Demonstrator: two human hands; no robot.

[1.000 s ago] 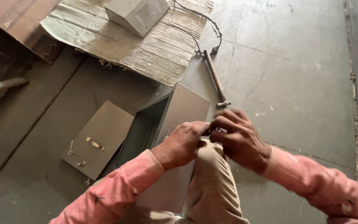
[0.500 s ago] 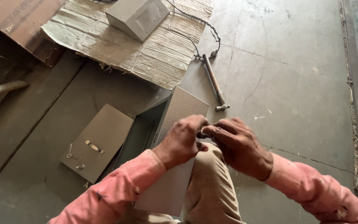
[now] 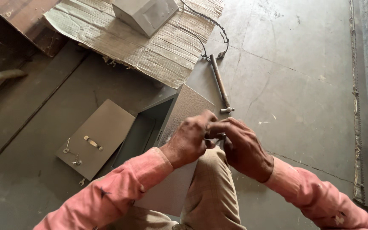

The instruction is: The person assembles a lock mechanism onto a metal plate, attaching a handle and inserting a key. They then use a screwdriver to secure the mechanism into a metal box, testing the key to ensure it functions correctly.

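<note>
My left hand (image 3: 190, 138) and my right hand (image 3: 243, 147) meet above my knee (image 3: 211, 179), fingers pinched together on a small dark metal part (image 3: 216, 137); most of that part is hidden by the fingers. Under my hands a grey metal box (image 3: 150, 127) lies open on the floor, its textured side panel (image 3: 184, 110) tilted up against my leg. A flat grey lid (image 3: 96, 138) with a small handle lies left of the box, with a few small screws and a key-like piece (image 3: 67, 147) on it.
A hammer (image 3: 220, 85) lies on the floor just beyond the box. Farther back, corrugated cardboard (image 3: 150, 47) carries a second grey metal box (image 3: 143, 12) and a twisted wire (image 3: 209, 25). A wooden board (image 3: 18, 17) lies at the top left.
Both hands have stayed together over the knee, shifting slightly and working the small part between the fingers. The view has drifted a little.
</note>
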